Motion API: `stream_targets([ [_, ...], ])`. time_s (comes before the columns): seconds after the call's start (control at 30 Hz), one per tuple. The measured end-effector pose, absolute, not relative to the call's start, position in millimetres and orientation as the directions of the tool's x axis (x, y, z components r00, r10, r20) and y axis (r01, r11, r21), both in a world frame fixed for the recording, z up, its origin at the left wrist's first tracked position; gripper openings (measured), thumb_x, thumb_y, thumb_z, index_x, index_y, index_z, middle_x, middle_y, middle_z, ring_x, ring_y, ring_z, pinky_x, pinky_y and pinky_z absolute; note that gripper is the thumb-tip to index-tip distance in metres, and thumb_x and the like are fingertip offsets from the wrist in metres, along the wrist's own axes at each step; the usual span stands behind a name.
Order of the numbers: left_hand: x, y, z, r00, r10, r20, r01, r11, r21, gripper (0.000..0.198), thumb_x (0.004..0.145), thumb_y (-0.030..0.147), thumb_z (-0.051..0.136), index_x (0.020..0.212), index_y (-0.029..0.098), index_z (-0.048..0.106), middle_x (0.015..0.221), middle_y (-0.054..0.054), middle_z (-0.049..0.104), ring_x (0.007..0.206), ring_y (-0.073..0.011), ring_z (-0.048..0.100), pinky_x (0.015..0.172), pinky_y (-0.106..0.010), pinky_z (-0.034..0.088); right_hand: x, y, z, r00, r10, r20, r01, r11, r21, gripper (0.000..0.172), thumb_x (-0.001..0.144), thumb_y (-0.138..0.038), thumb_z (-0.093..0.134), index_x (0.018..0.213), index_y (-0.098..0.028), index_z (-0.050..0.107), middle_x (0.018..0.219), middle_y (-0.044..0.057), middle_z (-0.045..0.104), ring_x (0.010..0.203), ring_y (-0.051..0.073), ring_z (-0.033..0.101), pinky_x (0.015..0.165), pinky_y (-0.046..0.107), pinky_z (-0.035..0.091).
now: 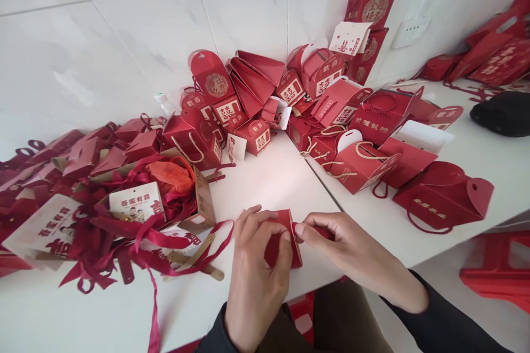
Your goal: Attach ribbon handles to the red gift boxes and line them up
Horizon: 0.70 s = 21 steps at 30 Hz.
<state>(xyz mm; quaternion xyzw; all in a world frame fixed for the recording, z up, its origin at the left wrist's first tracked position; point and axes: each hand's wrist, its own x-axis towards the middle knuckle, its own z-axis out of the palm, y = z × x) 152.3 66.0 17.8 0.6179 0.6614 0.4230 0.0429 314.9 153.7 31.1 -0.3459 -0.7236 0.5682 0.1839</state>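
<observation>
A small red paper box (296,256) sits at the table's near edge, between my two hands. My left hand (259,262) is curled around its left side, with the thumb and index fingertip on it. My right hand (351,240) is closed in a pinch at the box's right edge. A bit of dark red shows inside its curled fingers, but I cannot tell whether it is cord or part of the box. The fingers hide much of the box.
To the left, an open carton (205,196) holds dark red ribbons (165,240) and printed cards (136,203), beside many red boxes (83,154). Finished-looking gift boxes (256,135) line the wall. More handled boxes (443,198) stand right. A red stool (497,270) is below.
</observation>
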Motion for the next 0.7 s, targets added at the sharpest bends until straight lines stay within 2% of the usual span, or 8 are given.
stream_targets([
  [0.1, 152.3, 64.9, 17.9, -0.315, 0.836, 0.45, 0.724, -0.094, 0.683, 0.013, 0.096, 0.021, 0.057, 0.086, 0.025, 0.065, 0.109, -0.006, 0.068, 0.121, -0.0275, 0.058, 0.099, -0.047, 0.048, 315.7, 153.2, 30.8, -0.658, 0.744, -0.116, 0.308, 0.126, -0.943, 0.039, 0.107, -0.051, 0.05, 0.084, -0.022, 0.063, 0.072, -0.003, 0.054, 0.062, 0.015, 0.049, 0.055, 0.027, 0.035],
  [0.17, 151.2, 62.7, 18.5, -0.402, 0.81, 0.426, 0.642, -0.082, 0.762, 0.013, 0.097, 0.022, 0.056, 0.086, 0.025, 0.063, 0.116, -0.006, 0.067, 0.126, -0.0271, 0.057, 0.098, -0.044, 0.049, 314.8, 151.5, 31.6, -0.583, 0.813, -0.013, 0.314, 0.211, -0.926, 0.03, 0.107, -0.053, 0.052, 0.11, -0.027, 0.067, 0.1, 0.001, 0.065, 0.089, 0.021, 0.061, 0.07, 0.03, 0.046],
  [0.27, 148.7, 58.2, 20.6, -0.489, 0.769, 0.413, 0.519, -0.124, 0.845, 0.012, 0.099, 0.024, 0.055, 0.09, 0.026, 0.062, 0.128, -0.005, 0.065, 0.132, -0.0249, 0.056, 0.101, -0.042, 0.048, 308.2, 148.4, 35.5, -0.563, 0.807, 0.178, 0.287, 0.392, -0.874, 0.028, 0.107, -0.049, 0.054, 0.131, -0.037, 0.061, 0.137, 0.001, 0.056, 0.131, 0.024, 0.048, 0.102, 0.037, 0.044],
  [0.33, 147.3, 54.9, 21.5, -0.503, 0.751, 0.427, 0.481, -0.167, 0.86, 0.011, 0.1, 0.026, 0.055, 0.091, 0.027, 0.062, 0.129, -0.004, 0.065, 0.131, -0.0236, 0.057, 0.102, -0.04, 0.047, 300.2, 147.2, 39.1, -0.634, 0.752, 0.178, 0.236, 0.408, -0.882, 0.018, 0.106, -0.045, 0.057, 0.118, -0.036, 0.067, 0.138, 0.0, 0.055, 0.138, 0.023, 0.043, 0.109, 0.037, 0.04],
  [0.43, 145.7, 48.8, 18.6, -0.532, 0.738, 0.415, 0.467, -0.153, 0.871, 0.007, 0.1, 0.028, 0.058, 0.095, 0.027, 0.063, 0.13, -0.004, 0.063, 0.131, -0.0238, 0.056, 0.103, -0.038, 0.046, 287.1, 146.7, 42.9, -0.675, 0.727, 0.124, 0.209, 0.35, -0.913, 0.012, 0.104, -0.037, 0.06, 0.097, -0.03, 0.067, 0.132, 0.001, 0.057, 0.135, 0.022, 0.047, 0.108, 0.037, 0.042],
  [0.47, 145.2, 46.4, 16.3, -0.558, 0.728, 0.398, 0.46, -0.129, 0.879, 0.005, 0.099, 0.029, 0.06, 0.101, 0.028, 0.064, 0.13, -0.005, 0.061, 0.13, -0.0241, 0.056, 0.103, -0.038, 0.046, 283.3, 146.7, 43.1, -0.669, 0.733, 0.123, 0.215, 0.349, -0.912, 0.012, 0.103, -0.034, 0.059, 0.095, -0.028, 0.066, 0.131, 0.002, 0.058, 0.134, 0.022, 0.048, 0.109, 0.038, 0.042],
  [0.57, 143.4, 39.0, 7.7, -0.642, 0.715, 0.277, 0.345, -0.053, 0.937, 0.028, 0.095, 0.036, 0.065, 0.121, 0.029, 0.059, 0.125, -0.007, 0.06, 0.114, -0.022, 0.059, 0.095, -0.035, 0.049, 274.8, 146.0, 40.8, -0.66, 0.736, 0.149, 0.248, 0.401, -0.882, 0.011, 0.102, -0.027, 0.057, 0.096, -0.025, 0.066, 0.132, 0.007, 0.057, 0.134, 0.024, 0.047, 0.111, 0.041, 0.041],
  [0.7, 138.3, 32.5, -0.5, -0.666, 0.734, 0.132, 0.164, -0.029, 0.986, 0.034, 0.097, 0.04, 0.064, 0.127, 0.027, 0.056, 0.111, -0.006, 0.062, 0.099, -0.0174, 0.061, 0.087, -0.028, 0.052, 268.0, 144.2, 36.2, -0.686, 0.714, 0.14, 0.282, 0.438, -0.854, 0.015, 0.101, -0.023, 0.058, 0.091, -0.023, 0.069, 0.133, 0.01, 0.058, 0.135, 0.026, 0.046, 0.111, 0.043, 0.043],
])
